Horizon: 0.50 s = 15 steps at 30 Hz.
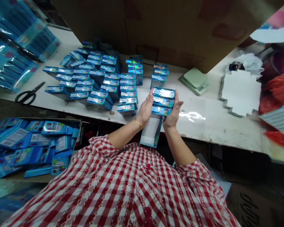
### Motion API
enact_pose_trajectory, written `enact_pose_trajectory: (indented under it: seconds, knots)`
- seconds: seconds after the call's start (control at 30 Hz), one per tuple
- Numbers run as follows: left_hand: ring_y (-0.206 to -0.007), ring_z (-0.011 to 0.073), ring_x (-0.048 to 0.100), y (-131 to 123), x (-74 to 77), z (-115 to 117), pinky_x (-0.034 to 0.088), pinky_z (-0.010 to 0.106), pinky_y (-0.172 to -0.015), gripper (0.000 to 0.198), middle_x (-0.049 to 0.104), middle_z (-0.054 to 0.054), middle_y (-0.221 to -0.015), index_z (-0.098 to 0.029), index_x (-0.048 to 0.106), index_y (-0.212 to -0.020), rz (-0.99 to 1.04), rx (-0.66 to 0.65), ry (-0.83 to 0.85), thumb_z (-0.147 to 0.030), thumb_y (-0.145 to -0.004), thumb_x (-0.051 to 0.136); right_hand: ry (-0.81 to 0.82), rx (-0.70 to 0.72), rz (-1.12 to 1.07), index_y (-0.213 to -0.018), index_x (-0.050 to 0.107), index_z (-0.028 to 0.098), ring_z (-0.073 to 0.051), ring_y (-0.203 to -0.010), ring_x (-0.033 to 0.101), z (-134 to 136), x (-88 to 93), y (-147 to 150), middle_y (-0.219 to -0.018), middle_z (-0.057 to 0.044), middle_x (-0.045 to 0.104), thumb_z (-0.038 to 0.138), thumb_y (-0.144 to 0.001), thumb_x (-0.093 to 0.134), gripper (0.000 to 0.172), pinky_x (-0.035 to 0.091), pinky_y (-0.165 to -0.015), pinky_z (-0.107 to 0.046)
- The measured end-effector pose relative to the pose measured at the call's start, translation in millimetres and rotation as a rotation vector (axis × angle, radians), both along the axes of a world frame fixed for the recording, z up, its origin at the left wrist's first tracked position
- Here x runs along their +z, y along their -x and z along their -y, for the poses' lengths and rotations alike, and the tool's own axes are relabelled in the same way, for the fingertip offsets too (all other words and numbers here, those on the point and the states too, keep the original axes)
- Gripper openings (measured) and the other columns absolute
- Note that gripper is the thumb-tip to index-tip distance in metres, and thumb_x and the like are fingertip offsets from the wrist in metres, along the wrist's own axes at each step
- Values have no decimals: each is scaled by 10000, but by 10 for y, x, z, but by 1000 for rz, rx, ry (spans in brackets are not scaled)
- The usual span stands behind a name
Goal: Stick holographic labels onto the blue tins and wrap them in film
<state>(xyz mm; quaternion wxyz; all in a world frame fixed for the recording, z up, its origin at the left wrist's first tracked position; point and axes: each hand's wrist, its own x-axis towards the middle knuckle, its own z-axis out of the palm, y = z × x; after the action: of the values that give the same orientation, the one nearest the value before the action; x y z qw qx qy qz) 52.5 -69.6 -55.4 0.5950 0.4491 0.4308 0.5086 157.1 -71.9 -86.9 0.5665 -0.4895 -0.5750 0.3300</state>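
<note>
You are gripping shiny blue boxes (163, 101) between your left hand (144, 110) and right hand (173, 111), and loosening fingers could drop them.

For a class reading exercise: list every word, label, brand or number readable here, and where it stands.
Blue packets at lower left: print too small to read.
Boxes being held: print too blurred to read.
Cardboard box at lower right: black letters too blurred to read.

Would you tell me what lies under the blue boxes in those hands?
Under the blue boxes is an open white-lined carton; the left hand and right hand hide their join.
</note>
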Motion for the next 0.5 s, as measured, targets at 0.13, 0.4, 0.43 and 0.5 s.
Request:
enact_pose_trajectory:
  seconds: [0.13, 0.4, 0.43, 0.5]
  knots:
    - [-1410, 193, 177, 100, -163, 302, 149, 374, -1162, 567, 281, 12, -1505, -213, 276, -1434, 15, -14, 63, -474, -933, 324, 101, -30, -165, -1473, 127, 254, -237, -1262, 448, 278, -362, 111, -1381, -91, 425, 649, -865, 18, 734, 415, -988, -512]
    - [-1391, 181, 242, 8, -512, 232, 180, 333, -1154, 556, 309, 35, -1489, -169, 333, -1413, -6, -55, 76, -418, -919, 383, 12, -152, -59, -1461, 196, 237, -190, -1184, 525, 315, -574, 34, -1401, -84, 407, 610, -864, -56, 748, 456, -956, -442]
    - [-1389, 184, 249, 7, -552, 193, 177, 335, -1154, 565, 315, 36, -1486, -172, 346, -1407, -31, -61, 51, -436, -909, 400, 24, -183, -33, -1459, 203, 238, -194, -1206, 505, 306, -586, 14, -1410, -85, 397, 621, -869, -20, 737, 437, -976, -446]
    - [-1387, 188, 254, 23, -637, 98, 155, 340, -1160, 585, 335, 34, -1477, -181, 377, -1391, -96, -74, 5, -472, -887, 435, 92, -234, 32, -1455, 210, 233, -206, -1268, 438, 286, -594, -52, -1425, -96, 378, 633, -879, 87, 711, 372, -1032, -464]
